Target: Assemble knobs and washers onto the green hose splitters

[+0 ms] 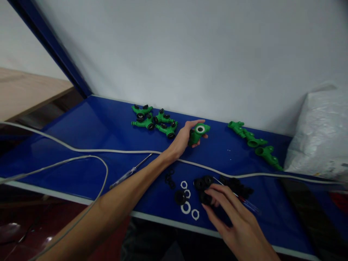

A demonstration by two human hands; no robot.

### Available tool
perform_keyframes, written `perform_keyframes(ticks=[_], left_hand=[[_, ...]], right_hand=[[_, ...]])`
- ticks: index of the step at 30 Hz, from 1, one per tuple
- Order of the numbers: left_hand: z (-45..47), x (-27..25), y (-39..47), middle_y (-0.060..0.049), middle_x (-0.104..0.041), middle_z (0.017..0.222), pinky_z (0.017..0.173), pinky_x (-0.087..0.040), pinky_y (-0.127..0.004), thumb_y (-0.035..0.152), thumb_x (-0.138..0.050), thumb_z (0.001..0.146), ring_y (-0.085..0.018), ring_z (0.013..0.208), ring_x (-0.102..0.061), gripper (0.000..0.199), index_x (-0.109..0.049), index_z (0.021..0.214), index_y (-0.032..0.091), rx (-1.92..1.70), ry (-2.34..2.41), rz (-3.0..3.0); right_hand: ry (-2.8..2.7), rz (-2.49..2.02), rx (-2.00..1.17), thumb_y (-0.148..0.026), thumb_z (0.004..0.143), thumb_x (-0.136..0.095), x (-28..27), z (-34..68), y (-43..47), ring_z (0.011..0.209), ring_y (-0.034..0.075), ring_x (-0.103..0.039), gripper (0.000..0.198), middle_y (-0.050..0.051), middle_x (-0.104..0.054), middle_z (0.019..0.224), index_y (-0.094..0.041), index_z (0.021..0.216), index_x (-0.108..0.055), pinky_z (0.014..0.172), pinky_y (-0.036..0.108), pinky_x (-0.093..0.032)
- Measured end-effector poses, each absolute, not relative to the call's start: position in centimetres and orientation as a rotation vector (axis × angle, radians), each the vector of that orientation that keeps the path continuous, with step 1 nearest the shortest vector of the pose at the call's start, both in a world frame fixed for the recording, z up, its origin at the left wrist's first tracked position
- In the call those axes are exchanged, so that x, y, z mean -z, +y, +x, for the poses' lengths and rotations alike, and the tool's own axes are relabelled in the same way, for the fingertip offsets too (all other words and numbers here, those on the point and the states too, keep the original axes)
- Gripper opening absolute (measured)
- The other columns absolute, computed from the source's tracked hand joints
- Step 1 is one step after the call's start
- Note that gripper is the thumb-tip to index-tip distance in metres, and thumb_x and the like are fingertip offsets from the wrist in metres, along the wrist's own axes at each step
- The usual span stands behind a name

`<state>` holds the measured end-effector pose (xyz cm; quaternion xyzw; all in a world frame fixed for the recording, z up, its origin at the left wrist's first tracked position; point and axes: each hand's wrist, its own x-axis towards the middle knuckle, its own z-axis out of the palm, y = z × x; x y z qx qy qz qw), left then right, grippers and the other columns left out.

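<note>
My left hand [181,141] is closed around a green Y-shaped hose connector [197,137], whose round opening shows a white ring inside. It is held above the blue bench, near the wall. Lower right, my right hand [237,219] pinches a black threaded collar [206,198] between thumb and fingers. More black collars [201,183] lie touching it. Left of these sit several white ring washers [186,207], and another black collar [180,197] partly overlaps them. Small black O-rings [170,180] are scattered just beyond, beside my left forearm.
Several green connectors with black valves [149,123] stand at back left. Bare green connector bodies [252,139] lie at right, near a plastic-wrapped bag [318,134]. A white cable [122,151] crosses the bench. Two screwdrivers [127,175] and small black parts [239,186] lie around.
</note>
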<state>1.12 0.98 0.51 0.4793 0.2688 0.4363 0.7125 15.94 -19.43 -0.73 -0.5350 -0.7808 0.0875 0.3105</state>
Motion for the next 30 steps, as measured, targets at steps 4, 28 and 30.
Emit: perform_keyframes(ticks=[4, 28, 30], left_hand=[[1.1, -0.3, 1.0, -0.006, -0.07, 0.084, 0.052, -0.036, -0.023, 0.048, -0.041, 0.096, -0.013, 0.06, -0.054, 0.056, -0.056, 0.137, 0.013, -0.934, 0.598, 1.022], [1.0, -1.1, 0.3, 0.003, -0.061, 0.063, 0.054, -0.04, -0.02, 0.04, -0.066, 0.087, -0.01, 0.055, -0.054, 0.036, -0.06, 0.114, 0.018, -0.819, 0.72, 1.023], [1.0, -1.3, 0.3, 0.004, -0.06, 0.058, 0.053, -0.04, -0.021, 0.04, -0.065, 0.087, -0.011, 0.052, -0.053, 0.04, -0.059, 0.118, 0.017, -0.818, 0.741, 1.05]], right_hand=[[-1.952, -1.35, -0.207, -0.023, 0.093, -0.068, -1.5, 16.7, -16.8, 0.09, 0.018, -0.08, 0.029, 0.003, -0.078, 0.109, -0.027, 0.121, -0.063, 0.083, 0.023, -0.066], [-1.736, -1.327, -0.048, -0.021, 0.093, -0.072, -2.0, 17.2, -6.9, 0.097, 0.021, -0.078, 0.031, 0.005, -0.077, 0.114, -0.026, 0.124, -0.069, 0.094, 0.037, -0.064], [-1.695, -1.328, -0.087, -0.022, 0.093, -0.073, -2.0, 17.1, -6.9, 0.094, 0.021, -0.078, 0.03, 0.004, -0.078, 0.111, -0.026, 0.122, -0.069, 0.093, 0.038, -0.065]])
